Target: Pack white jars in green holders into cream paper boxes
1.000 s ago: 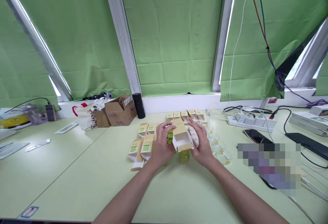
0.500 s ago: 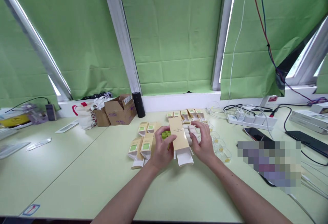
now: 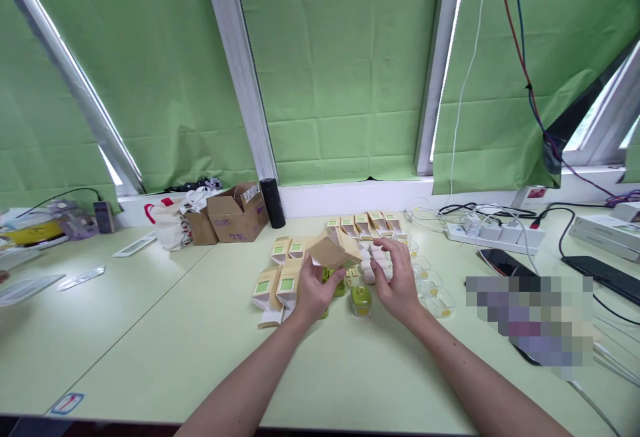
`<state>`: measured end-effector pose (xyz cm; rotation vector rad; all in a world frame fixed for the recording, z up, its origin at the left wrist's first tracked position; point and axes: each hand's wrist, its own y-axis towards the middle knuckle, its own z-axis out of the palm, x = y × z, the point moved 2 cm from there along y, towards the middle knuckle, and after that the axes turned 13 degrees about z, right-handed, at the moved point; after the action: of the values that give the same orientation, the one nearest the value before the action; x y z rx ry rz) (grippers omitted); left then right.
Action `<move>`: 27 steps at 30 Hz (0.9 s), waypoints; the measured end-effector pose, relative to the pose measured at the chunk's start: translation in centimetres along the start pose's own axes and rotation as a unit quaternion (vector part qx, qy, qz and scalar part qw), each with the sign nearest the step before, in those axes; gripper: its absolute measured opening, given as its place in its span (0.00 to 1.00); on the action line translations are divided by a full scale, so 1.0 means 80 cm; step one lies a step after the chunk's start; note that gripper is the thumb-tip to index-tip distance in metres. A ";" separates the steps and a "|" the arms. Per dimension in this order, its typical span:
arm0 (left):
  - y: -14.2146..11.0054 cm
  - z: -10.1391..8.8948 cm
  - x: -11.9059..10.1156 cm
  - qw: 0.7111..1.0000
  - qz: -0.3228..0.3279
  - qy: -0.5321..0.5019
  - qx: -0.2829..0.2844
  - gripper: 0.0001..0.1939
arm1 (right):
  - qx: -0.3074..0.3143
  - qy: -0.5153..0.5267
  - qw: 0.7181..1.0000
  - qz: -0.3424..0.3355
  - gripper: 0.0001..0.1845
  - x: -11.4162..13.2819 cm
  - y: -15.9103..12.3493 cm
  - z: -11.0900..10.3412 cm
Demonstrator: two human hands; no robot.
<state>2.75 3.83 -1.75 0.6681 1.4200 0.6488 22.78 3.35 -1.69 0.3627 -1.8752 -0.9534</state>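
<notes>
My left hand point(image 3: 316, 294) grips a small tan carton point(image 3: 333, 249), tilted on its side above the table. My right hand point(image 3: 400, 280) hovers a little to the right, thumb and fingers apart, with nothing visible between them. On the table between my hands stands a small clear container with a green lid point(image 3: 361, 298). More green lids point(image 3: 339, 287) lie partly hidden behind my left hand. White rolls point(image 3: 371, 270) are beside my right fingers. Left of my left hand stand several tan cartons with green windows point(image 3: 267, 287), their flaps open.
A row of similar cartons point(image 3: 364, 225) stands at the back. Clear containers point(image 3: 437, 297) lie to the right of my right hand. A power strip point(image 3: 493, 236), cables and phones point(image 3: 505, 262) occupy the right side. Cardboard boxes point(image 3: 235, 217) and a black cylinder point(image 3: 271, 204) are back left.
The carton in my left hand has turned from hanging with its flap down to lying tilted, and has lifted slightly. The green-lidded container in front is now visible. My right hand has barely moved.
</notes>
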 end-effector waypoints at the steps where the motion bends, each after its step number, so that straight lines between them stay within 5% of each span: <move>1: 0.000 0.001 0.001 1.000 -0.015 -0.018 0.004 0.32 | 0.002 0.002 1.000 0.001 0.20 0.001 0.000 0.000; 7: 0.006 0.009 -0.002 0.995 -0.057 -0.060 0.059 0.29 | 0.040 0.034 0.999 -0.002 0.21 0.004 -0.004 0.002; 13: 0.007 0.015 0.003 0.991 -0.094 -0.092 0.015 0.37 | 0.102 0.088 0.991 0.000 0.23 0.008 -0.008 0.007; 27: 0.011 0.015 -0.003 0.990 -0.125 -0.057 0.011 0.34 | 0.174 0.122 0.977 0.037 0.19 0.007 0.003 0.010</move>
<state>3.94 4.20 -0.85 0.5241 1.3786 0.3924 21.83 3.57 -1.38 0.5864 -1.8111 -0.5016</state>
